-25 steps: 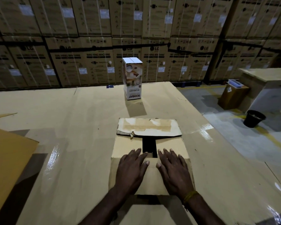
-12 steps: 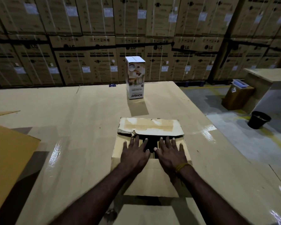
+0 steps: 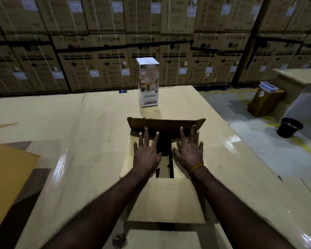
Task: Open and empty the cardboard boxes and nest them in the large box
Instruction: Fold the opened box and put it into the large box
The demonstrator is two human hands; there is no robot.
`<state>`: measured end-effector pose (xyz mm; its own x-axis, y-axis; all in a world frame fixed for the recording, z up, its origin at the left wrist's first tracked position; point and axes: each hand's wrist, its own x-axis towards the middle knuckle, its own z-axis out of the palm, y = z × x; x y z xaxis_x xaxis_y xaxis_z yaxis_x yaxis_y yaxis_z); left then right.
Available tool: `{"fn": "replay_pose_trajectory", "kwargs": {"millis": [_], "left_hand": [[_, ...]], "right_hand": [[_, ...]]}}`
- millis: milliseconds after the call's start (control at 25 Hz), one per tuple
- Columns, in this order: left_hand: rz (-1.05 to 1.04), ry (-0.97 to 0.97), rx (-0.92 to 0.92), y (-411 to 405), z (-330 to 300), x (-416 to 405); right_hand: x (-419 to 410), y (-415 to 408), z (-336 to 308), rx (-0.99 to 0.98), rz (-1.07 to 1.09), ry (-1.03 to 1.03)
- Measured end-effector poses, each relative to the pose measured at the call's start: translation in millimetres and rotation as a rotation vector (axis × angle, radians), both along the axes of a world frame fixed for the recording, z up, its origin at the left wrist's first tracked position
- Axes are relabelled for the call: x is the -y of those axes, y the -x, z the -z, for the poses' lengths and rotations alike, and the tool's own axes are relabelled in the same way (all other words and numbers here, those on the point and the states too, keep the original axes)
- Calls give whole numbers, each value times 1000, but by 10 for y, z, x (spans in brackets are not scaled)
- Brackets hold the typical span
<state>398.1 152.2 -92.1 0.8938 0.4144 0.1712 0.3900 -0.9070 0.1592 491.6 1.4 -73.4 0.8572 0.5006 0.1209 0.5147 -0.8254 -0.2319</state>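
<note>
The cardboard box (image 3: 166, 200) under the hands is showing plain tan flaps, with a darker brown underside on its raised far flap (image 3: 166, 124) and a black gap down the middle. The tabletop (image 3: 70, 123) is showing pale beige with glossy white glints. The upright carton (image 3: 148, 81) behind is showing white, with a cream-and-brown picture and black lettering. A yellow band (image 3: 196, 167) is circling the right wrist. The stacked boxes (image 3: 104, 69) along the wall are showing brown with black print and white labels. A bucket (image 3: 289, 127) on the floor is showing black.
</note>
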Motion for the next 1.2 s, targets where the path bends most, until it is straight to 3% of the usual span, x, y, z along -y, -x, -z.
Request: {"fn": "replay_pose_trajectory", "kwargs": {"millis": [640,760,1200], "left_hand": [[12,-48,-136,-716,-19,-529],[-9,-27,-79,-740,4,-542],[-219,-112,-127,-269,-4,-455]], "right_hand": [[-239,-489,249,116,43,196],[-233,-480,261,114,25,245],[-340,240,226,-33,-1,464]]}}
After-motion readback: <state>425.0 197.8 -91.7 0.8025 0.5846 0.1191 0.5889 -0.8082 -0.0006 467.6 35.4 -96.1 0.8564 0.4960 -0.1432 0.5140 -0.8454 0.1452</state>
